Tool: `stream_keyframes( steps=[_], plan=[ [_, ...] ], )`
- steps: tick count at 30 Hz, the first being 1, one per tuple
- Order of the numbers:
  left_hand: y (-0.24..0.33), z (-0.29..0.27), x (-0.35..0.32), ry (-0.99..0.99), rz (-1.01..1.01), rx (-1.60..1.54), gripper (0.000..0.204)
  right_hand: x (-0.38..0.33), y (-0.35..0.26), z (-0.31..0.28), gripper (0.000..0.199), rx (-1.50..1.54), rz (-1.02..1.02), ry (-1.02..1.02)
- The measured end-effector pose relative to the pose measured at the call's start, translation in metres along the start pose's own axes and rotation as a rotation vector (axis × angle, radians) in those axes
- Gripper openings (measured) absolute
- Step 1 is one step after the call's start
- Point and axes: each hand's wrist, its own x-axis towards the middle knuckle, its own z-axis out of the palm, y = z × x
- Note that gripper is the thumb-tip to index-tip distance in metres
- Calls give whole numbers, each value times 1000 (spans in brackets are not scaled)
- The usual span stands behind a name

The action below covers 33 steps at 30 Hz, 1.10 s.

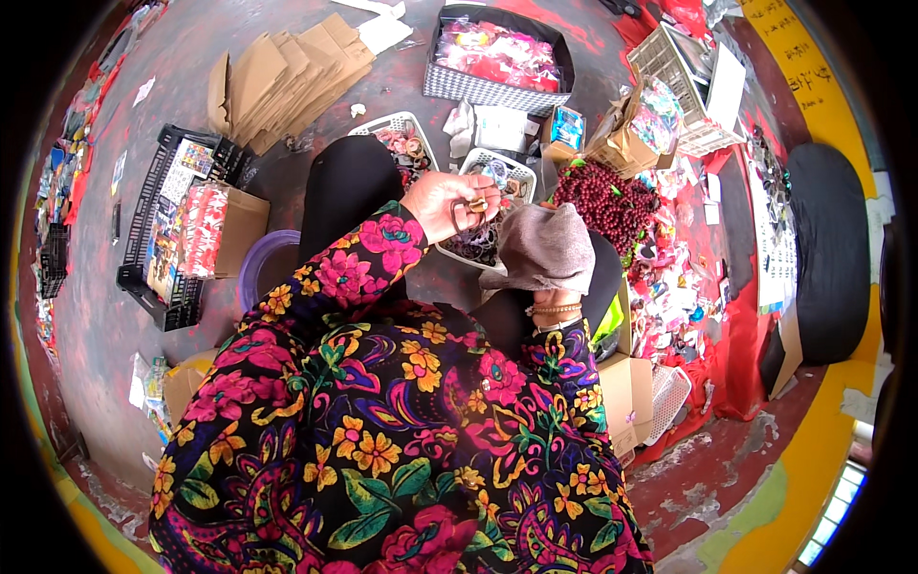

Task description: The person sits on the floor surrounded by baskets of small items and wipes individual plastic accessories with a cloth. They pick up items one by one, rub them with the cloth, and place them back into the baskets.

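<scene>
My left hand [448, 205] is raised over my black-clad knee, fingers pinched on a small brownish ring-like piece [475, 204]. It hovers at the near edge of a white basket [510, 163] of small dark trinkets. My right hand is hidden under a grey-brown cloth [545, 247]; only its wrist with bead bracelets [556, 309] shows, so its grip cannot be made out. Both arms wear a bright floral sleeve.
A heap of dark red beads [607, 199] lies right of the basket. Another white basket [402, 134], a grey bin of pink packets [497, 57], flattened cardboard [287, 81], a black crate [163, 230], a purple tub [263, 263] and a black cushion [827, 249] surround me.
</scene>
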Motion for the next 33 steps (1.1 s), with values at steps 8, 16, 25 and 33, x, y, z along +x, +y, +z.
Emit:
stream_keyframes(
  steps=[8,16,25,33],
  plan=[
    [-8,10,-18,-54,60,253,27,-4,-4,5,29,150,-69,-156],
    [-14,13,-25,59,206,341,19,-1,-19,4,21,-155,-52,-249],
    [-13,16,-26,83,229,295,19,-7,-18,2,22,-280,-308,-24],
    [-21,7,-27,28,178,362,15,9,-73,-9,13,-653,-701,-193]
  ],
)
